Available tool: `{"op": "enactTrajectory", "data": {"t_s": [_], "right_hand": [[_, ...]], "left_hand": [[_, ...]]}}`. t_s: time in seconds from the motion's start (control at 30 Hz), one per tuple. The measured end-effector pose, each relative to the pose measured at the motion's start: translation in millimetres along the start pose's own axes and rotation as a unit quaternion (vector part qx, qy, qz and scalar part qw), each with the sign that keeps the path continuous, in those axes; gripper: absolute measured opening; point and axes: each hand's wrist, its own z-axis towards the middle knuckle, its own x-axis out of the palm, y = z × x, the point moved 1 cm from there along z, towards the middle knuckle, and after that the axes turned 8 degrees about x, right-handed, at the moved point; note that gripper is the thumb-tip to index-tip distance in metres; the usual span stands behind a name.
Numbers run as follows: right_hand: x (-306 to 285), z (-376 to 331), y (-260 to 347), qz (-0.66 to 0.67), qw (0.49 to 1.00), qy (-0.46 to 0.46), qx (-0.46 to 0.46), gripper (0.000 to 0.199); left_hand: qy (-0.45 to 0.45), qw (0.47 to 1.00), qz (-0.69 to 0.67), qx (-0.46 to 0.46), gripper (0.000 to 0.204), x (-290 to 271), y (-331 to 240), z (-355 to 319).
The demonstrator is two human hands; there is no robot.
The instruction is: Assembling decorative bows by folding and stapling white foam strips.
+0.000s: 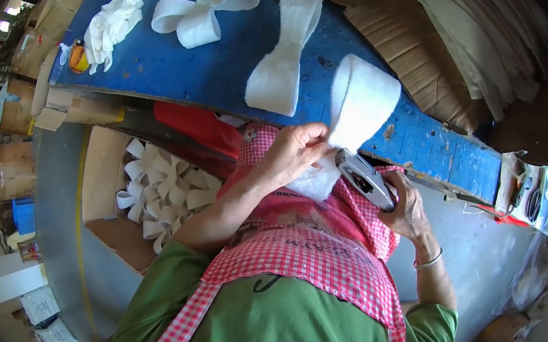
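Note:
My left hand [295, 151] pinches a white fluffy fabric strip [364, 99] at its gathered middle. One end of the strip is looped up over the table edge, and the other hangs down against my apron. My right hand [407, 206] is wrapped round a grey and black stapler [365, 179], whose nose touches the strip beside my left fingers. Beyond, on the blue table [224, 79], lie a single white fabric bow [287, 50] and a white four-looped bow [207, 6].
A crumpled white cloth [112, 27] and a yellow tape roll [78, 57] lie at the table's left end. Brown cardboard [416, 57] and stacked pale fabric [485, 32] cover the right. Below the table, an open carton [103, 175] holds several white looped bows.

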Motion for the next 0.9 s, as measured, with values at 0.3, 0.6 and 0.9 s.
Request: {"op": "enactTrajectory", "data": {"t_s": [0.3, 0.6, 0.9], "right_hand": [[1, -1, 6, -0.131, 0.990, -0.011, 0.047, 0.045], [-22, 34, 15, -0.179, 0.964, -0.189, 0.044, 0.053], [-18, 104, 0, -0.304, 0.902, -0.286, 0.114, 0.067]], "left_hand": [[-0.024, 0.998, 0.024, 0.045, 0.009, 4, 1, -5], [-0.206, 0.974, -0.016, 0.094, 0.012, -33, -18, -17], [-0.259, 0.945, -0.196, -0.046, 0.009, -87, 10, -7]]}}
